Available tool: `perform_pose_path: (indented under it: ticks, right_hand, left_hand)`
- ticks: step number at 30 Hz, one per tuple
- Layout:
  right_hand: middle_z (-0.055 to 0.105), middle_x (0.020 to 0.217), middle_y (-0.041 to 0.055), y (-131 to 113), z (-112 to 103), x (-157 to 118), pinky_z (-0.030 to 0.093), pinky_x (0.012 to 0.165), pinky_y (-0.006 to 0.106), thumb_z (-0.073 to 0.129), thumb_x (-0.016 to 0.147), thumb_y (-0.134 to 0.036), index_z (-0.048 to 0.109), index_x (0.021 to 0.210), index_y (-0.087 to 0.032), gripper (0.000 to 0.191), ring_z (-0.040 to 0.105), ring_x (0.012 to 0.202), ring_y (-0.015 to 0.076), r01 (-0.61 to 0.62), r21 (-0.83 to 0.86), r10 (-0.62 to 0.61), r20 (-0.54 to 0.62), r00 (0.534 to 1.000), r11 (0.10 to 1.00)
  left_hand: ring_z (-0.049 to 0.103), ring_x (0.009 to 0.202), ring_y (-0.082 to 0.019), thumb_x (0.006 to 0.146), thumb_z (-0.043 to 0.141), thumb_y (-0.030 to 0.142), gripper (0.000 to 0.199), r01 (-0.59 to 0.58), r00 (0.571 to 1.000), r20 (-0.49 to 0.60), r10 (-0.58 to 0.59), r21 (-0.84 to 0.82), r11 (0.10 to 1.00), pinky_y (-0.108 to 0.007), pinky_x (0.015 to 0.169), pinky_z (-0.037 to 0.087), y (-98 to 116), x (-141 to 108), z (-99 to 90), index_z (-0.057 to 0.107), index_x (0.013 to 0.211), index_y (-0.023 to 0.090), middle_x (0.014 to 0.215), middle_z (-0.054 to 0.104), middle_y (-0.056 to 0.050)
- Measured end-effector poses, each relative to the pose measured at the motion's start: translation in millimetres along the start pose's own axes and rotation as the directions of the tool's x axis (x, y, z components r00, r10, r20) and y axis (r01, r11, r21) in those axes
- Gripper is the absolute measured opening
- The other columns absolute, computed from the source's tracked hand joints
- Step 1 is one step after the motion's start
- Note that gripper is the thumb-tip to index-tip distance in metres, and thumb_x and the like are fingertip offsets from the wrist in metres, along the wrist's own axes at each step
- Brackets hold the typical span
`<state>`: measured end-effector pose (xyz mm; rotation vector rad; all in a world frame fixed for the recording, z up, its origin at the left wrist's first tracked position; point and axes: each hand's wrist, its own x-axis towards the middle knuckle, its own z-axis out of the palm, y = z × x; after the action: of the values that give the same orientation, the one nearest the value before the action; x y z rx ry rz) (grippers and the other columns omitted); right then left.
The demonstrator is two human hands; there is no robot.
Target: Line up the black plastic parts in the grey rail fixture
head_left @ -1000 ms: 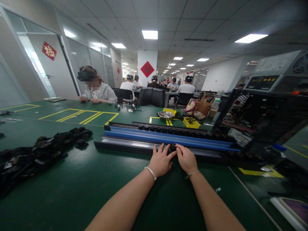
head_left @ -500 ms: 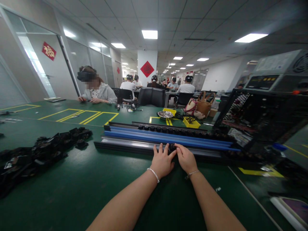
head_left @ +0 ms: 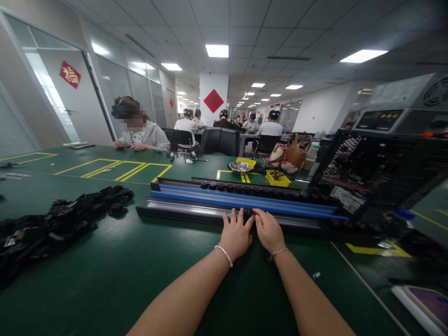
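Observation:
My left hand (head_left: 235, 235) lies with its fingers spread over the near edge of a long black rail with a shiny grey channel (head_left: 187, 210). A small dark part (head_left: 248, 213) sits in that channel, between the fingertips of both hands. My right hand (head_left: 270, 230) has its fingers drawn together, with the tips against the right side of this part; its kind is too dark to make out. Directly behind runs a long blue rail (head_left: 224, 197). Beyond it, several small black pieces (head_left: 245, 188) line another dark rail.
A heap of black plastic parts (head_left: 70, 212) lies at left. On the right stands an open computer case (head_left: 371, 172). Farther back are a metal bowl (head_left: 240, 166) and a yellow tray (head_left: 277, 179). A co-worker (head_left: 140, 128) sits across the green table (head_left: 140, 270).
Both hands stay at the same place on the rail around the small dark part. The whole view shifts very slightly; little else differs.

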<state>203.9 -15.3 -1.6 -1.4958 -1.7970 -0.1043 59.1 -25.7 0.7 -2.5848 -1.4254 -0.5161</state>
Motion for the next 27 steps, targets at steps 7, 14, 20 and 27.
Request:
perform_pose_path:
  ticks: [7, 14, 20, 27]
  right_hand:
    - [0.063, 0.117, 0.0085, 3.1, 1.8, -0.5, 0.03, 0.102, 0.049, 0.035, 0.086, -0.024, 0.065, 0.104, -0.019, 0.035, 0.051, 0.115, 0.0236, -0.057, -0.23, 0.061, 0.012, 0.998, 0.972]
    - [0.064, 0.116, 0.0071, 2.1, 1.5, -0.5, 0.03, 0.101, 0.048, 0.036, 0.085, -0.023, 0.067, 0.1, -0.021, 0.035, 0.051, 0.115, 0.0226, -0.047, -0.244, 0.054, 0.02, 0.998, 0.969]
    - [0.063, 0.118, 0.0064, 2.9, 1.3, 0.0, 0.03, 0.101, 0.046, 0.035, 0.085, -0.023, 0.068, 0.097, -0.02, 0.035, 0.051, 0.115, 0.0229, -0.046, -0.267, 0.059, 0.041, 0.997, 0.963]
    - [0.063, 0.117, 0.0057, 3.7, 1.0, 0.2, 0.03, 0.101, 0.046, 0.036, 0.085, -0.023, 0.068, 0.096, -0.021, 0.034, 0.051, 0.115, 0.0226, -0.038, -0.276, 0.052, 0.044, 0.998, 0.961]
  left_hand:
    - [0.03, 0.129, -0.037, 0.085, 0.044, 0.043, 0.056, 0.007, 1.0, -0.018, -0.007, 0.011, 1.0, -0.064, 0.1, 0.02, 0.3, -1.3, 0.3, 0.034, 0.138, 0.028, 0.143, 0.036, -0.015]
    - [0.031, 0.129, -0.035, 0.085, 0.044, 0.043, 0.057, 0.019, 1.0, -0.025, -0.019, 0.017, 1.0, -0.063, 0.102, 0.019, -0.1, -1.7, 1.3, 0.032, 0.138, 0.027, 0.142, 0.037, -0.016]
    - [0.032, 0.129, -0.035, 0.084, 0.045, 0.042, 0.056, 0.015, 0.998, -0.066, -0.014, 0.015, 1.0, -0.062, 0.102, 0.02, -1.2, -2.5, 4.9, 0.035, 0.137, 0.025, 0.141, 0.038, -0.019]
    - [0.032, 0.13, -0.033, 0.084, 0.046, 0.041, 0.056, 0.023, 0.997, -0.068, -0.022, 0.014, 1.0, -0.061, 0.104, 0.016, -1.8, -3.1, 3.9, 0.035, 0.137, 0.024, 0.14, 0.038, -0.018]
